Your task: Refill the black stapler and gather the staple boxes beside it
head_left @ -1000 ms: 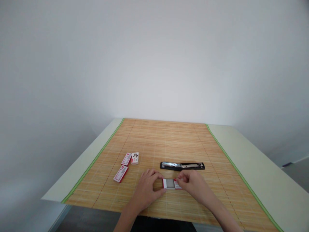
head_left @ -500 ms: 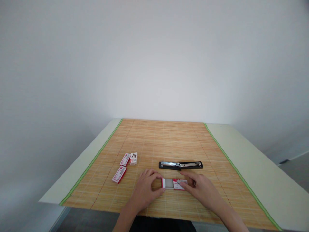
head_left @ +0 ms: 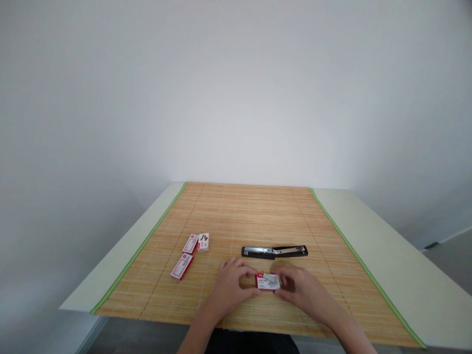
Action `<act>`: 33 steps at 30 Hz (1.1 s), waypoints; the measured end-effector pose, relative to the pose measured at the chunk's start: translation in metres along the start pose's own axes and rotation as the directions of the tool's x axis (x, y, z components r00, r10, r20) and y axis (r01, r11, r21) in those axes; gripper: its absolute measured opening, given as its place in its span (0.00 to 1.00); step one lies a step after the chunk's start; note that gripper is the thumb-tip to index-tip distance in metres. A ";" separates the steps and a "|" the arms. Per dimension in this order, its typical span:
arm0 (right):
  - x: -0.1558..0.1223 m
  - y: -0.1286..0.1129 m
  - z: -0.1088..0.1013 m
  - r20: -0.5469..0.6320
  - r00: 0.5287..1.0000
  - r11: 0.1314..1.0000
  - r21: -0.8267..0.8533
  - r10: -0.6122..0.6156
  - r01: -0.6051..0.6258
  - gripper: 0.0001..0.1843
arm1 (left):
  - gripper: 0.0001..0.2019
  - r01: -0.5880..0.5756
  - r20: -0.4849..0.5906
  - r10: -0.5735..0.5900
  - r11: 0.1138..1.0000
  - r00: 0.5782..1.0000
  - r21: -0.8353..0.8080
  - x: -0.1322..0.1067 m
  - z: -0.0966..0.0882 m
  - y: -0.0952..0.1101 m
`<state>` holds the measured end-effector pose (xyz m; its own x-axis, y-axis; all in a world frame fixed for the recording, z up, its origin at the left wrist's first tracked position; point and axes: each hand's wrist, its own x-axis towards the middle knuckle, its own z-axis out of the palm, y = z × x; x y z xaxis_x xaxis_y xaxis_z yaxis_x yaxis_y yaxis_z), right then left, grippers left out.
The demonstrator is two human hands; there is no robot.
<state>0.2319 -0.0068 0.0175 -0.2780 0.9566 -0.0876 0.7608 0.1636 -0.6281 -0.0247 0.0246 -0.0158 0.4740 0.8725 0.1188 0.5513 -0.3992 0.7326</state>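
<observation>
A small red and white staple box (head_left: 263, 284) lies on the bamboo mat in front of me, with its tray pushed in. A grey strip that looks like staples (head_left: 270, 279) rests on top of it. My left hand (head_left: 233, 284) pinches the box's left end between thumb and fingers. At the right end, my right hand (head_left: 304, 291) has its thumb and fingers closed about the box. Just beyond the hands lies a black stapler (head_left: 275, 252), unfolded flat with its metal magazine showing.
To the left lie two red and white boxes (head_left: 182, 266) and a smaller white box (head_left: 203, 242) with a stapler picture. The bamboo mat (head_left: 250, 211) with green edging covers the middle of a pale table (head_left: 387, 255). A white wall (head_left: 236, 98) stands behind.
The box's tray, which stuck out to the left, has slid into the sleeve. My hands have come closer together, and the grey strip shows more fully on top.
</observation>
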 end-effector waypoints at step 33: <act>0.053 -0.038 0.011 -0.074 0.990 0.979 -0.174 -0.120 0.106 0.11 | 0.14 0.053 -0.114 -0.046 0.997 0.992 0.064 0.010 -0.013 -0.014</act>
<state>0.1817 0.0355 0.0280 -0.3233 0.9452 0.0458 0.8176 0.3034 -0.4893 -0.0366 0.0426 -0.0160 0.3673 0.9161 0.1607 0.6184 -0.3695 0.6936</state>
